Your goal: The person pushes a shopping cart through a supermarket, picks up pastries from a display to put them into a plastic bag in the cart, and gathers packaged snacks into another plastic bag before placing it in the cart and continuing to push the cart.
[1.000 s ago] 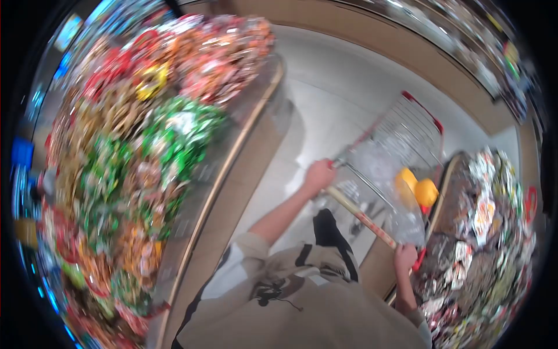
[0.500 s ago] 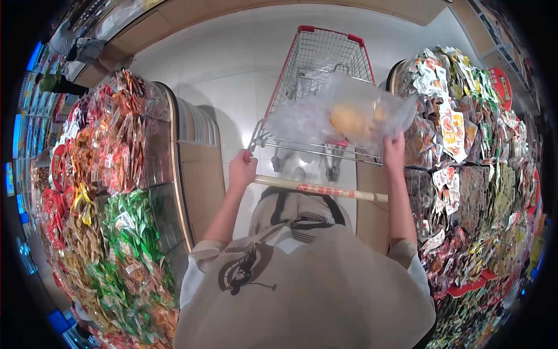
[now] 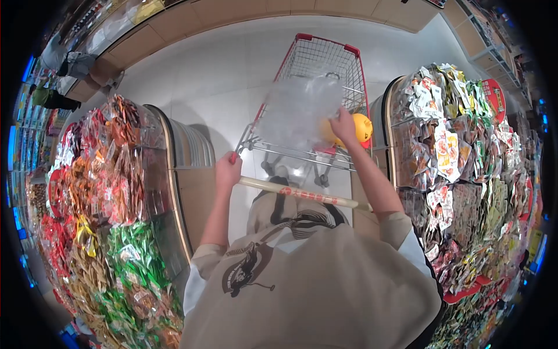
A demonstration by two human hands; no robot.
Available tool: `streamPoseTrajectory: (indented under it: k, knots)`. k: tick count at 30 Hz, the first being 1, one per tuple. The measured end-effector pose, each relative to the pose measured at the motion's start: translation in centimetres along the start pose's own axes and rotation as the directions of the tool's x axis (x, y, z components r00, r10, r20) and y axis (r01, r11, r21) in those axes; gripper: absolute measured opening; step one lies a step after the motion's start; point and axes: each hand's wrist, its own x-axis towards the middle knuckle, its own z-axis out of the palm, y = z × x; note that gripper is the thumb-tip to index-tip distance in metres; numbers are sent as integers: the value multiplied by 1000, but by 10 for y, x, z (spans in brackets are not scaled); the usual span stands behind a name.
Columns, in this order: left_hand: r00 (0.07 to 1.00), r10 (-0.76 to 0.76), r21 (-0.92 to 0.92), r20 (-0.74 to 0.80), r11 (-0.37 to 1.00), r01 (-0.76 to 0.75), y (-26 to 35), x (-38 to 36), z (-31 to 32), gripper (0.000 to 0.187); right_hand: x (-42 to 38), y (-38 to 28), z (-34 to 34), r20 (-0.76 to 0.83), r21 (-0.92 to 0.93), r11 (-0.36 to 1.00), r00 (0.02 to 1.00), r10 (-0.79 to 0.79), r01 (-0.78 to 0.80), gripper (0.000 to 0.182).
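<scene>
A wire shopping cart (image 3: 279,61) with red corner pieces stands in front of me. My left hand (image 3: 228,170) is closed around the left end of its cream handlebar (image 3: 305,195), which carries red print. Over the basket, my right hand (image 3: 343,124) has its fingers closed on a clear plastic bag (image 3: 296,107), bunched up and spread across the cart's near part. Right beside that hand, a round yellow-orange object (image 3: 362,129) with dark marks shows partly; the hand and the bag cover its left side.
Shelves of bagged snacks flank me: a left display (image 3: 116,168) with red and green packs, and a right display (image 3: 453,139) with hanging packets. Pale floor (image 3: 226,81) runs ahead to a low tan counter (image 3: 232,17). A person (image 3: 75,64) stands at the far left.
My right hand has moved left and inward over the cart with the plastic bag. The yellow-orange object, seen through the plastic before, is now partly uncovered. My left hand stays on the handlebar.
</scene>
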Motion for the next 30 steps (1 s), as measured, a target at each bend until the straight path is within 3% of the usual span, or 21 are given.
streamPoseTrajectory:
  k: [4,7,10,11,12,14,16,20,22,30]
  knots:
    - [999,-40,-24,-3,999,39,10,37,-2,23,-16,11,4,97,-98,995,995,-11,21,39]
    - [1000,-5,13,13,1000,5,25,62,-5,22,-22,-3,-23,-158,-27,960,947,-279,278,42]
    - [999,11,48,52,999,-13,48,89,-8,21,-38,-1,-62,-257,-76,988,955,-148,133,32]
    - [998,33,55,47,998,-36,53,97,-9,21,-47,-11,-82,-91,-19,996,992,90,-92,26]
    - [997,61,58,44,996,-64,59,106,-9,21,-56,-20,-98,79,5,947,945,318,-320,22]
    - [993,114,57,44,992,-116,69,131,-2,21,-81,-12,-101,93,-226,957,974,206,-181,26]
    - [987,151,59,50,986,-154,72,161,5,21,-95,-13,-99,179,-471,881,983,48,43,32]
    - [989,102,60,107,992,-109,92,215,15,22,-57,-18,-82,79,-532,846,992,97,-41,38]
    - [987,82,14,136,996,-85,109,243,16,23,-38,-16,-80,45,-476,879,997,63,-34,38]
    - [967,169,28,193,984,-177,169,355,48,24,46,2,-65,-59,-461,887,998,-4,-23,31]
